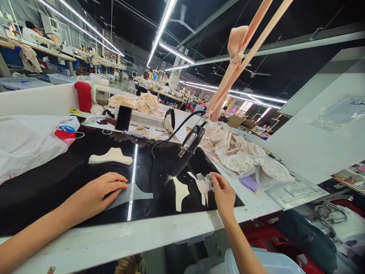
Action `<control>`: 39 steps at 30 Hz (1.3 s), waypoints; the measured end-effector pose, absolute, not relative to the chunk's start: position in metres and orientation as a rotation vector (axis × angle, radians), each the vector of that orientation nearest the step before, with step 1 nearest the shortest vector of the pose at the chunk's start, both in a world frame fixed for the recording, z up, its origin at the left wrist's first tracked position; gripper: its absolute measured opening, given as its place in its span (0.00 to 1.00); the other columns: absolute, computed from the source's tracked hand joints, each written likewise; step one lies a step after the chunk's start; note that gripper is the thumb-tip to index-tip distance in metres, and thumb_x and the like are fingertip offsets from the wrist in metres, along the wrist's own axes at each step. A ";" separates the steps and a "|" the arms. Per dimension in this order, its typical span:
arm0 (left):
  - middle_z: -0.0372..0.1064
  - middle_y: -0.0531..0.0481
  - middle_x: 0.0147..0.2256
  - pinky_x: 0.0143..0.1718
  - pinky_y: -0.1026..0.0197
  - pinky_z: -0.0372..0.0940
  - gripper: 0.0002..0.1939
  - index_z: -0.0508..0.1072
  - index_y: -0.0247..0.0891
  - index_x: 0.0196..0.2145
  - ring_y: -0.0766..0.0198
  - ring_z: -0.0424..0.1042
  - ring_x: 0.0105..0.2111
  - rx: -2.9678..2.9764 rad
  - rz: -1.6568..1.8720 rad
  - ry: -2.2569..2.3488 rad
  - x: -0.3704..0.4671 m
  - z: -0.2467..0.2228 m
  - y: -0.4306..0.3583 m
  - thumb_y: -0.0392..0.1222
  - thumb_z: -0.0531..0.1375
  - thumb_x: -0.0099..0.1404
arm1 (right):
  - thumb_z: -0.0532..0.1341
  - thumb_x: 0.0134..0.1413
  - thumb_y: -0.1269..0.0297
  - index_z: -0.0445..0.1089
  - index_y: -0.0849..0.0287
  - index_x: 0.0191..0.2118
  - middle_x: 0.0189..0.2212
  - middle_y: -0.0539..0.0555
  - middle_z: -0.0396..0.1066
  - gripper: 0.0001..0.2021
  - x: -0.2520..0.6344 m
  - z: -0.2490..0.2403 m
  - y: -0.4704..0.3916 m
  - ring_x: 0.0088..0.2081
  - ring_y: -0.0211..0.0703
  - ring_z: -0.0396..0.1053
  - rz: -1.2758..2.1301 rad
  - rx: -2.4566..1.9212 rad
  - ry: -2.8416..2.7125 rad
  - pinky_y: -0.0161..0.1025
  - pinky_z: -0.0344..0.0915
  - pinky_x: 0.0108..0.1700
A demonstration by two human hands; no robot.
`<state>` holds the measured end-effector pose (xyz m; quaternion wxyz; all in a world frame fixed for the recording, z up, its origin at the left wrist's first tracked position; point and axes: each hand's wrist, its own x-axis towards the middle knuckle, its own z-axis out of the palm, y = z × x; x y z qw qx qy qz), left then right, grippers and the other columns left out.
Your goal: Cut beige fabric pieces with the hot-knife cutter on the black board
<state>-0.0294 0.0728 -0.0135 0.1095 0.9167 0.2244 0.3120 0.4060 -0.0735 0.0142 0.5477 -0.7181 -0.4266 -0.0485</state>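
Observation:
My left hand [107,190] lies flat, fingers stretched out, on a translucent grey fabric piece [137,193] on the black work surface. At the right, my right hand [224,192] pinches the edge of a thin translucent fabric piece [209,182], with a white cut piece [200,186] right beside it. Between the hands lies a cream cut piece [180,192]. Over its upper edge hangs a black handheld tool [186,152] with a pointed tip, tied to peach elastic straps. Farther back on the left sits a stack of cream cut pieces [110,156].
A white plastic bag [28,140] covers the left side. Behind stand a dark phone [123,118], a red container [83,96] and bundled cream fabric [139,102]. Lace garments [236,152] are heaped at right, near a purple piece [249,183]. A black cable [176,131] runs to the tool.

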 end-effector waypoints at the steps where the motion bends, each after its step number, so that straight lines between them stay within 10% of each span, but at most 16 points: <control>1: 0.77 0.49 0.53 0.56 0.62 0.71 0.15 0.83 0.47 0.47 0.59 0.77 0.51 2.692 0.919 0.660 -0.030 -0.015 0.073 0.45 0.55 0.75 | 0.62 0.61 0.41 0.79 0.57 0.45 0.43 0.58 0.81 0.23 0.406 0.014 -0.075 0.43 0.51 0.76 -0.106 -1.665 -0.957 0.46 0.69 0.48; 18: 0.77 0.49 0.53 0.55 0.62 0.72 0.16 0.83 0.48 0.47 0.58 0.78 0.52 2.715 0.876 0.714 -0.031 -0.016 0.075 0.46 0.54 0.75 | 0.74 0.46 0.39 0.77 0.56 0.38 0.35 0.54 0.79 0.25 0.410 0.047 -0.069 0.34 0.44 0.75 0.178 -1.357 -0.857 0.40 0.76 0.35; 39: 0.77 0.50 0.54 0.61 0.58 0.65 0.19 0.80 0.47 0.54 0.56 0.74 0.55 2.044 0.748 0.604 -0.001 0.081 0.004 0.50 0.68 0.67 | 0.63 0.69 0.58 0.83 0.40 0.42 0.34 0.52 0.74 0.10 0.244 0.082 -0.089 0.34 0.42 0.72 0.329 -1.078 -1.812 0.37 0.68 0.34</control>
